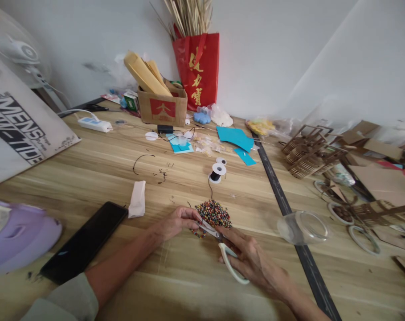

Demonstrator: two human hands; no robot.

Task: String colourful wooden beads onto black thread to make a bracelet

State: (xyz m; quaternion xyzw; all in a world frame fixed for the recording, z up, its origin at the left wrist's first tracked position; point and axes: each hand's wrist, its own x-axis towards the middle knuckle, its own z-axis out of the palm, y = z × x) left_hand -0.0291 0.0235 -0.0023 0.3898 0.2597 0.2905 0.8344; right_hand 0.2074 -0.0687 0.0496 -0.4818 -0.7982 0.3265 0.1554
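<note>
Near the middle of the table, my left hand (181, 221) is closed in a pinch at the end of a short string of coloured beads (198, 233), which hangs just below the fingertips. My right hand (252, 255) grips a pair of scissors (229, 263) with pale handles. Their blades point left and reach the left fingertips; whether cord lies between them is too small to tell. Right behind both hands lies a heap of multicoloured beads (214, 213). From a white spool (218, 169), black cord runs down to the heap.
A black phone (85, 240) and a folded white tissue (137, 199) lie to the left, beside a purple device (22, 234). A clear plastic jar (304, 227) rests on its side at right, near woven baskets (311, 151). Black cord scraps (162, 174) are scattered farther back.
</note>
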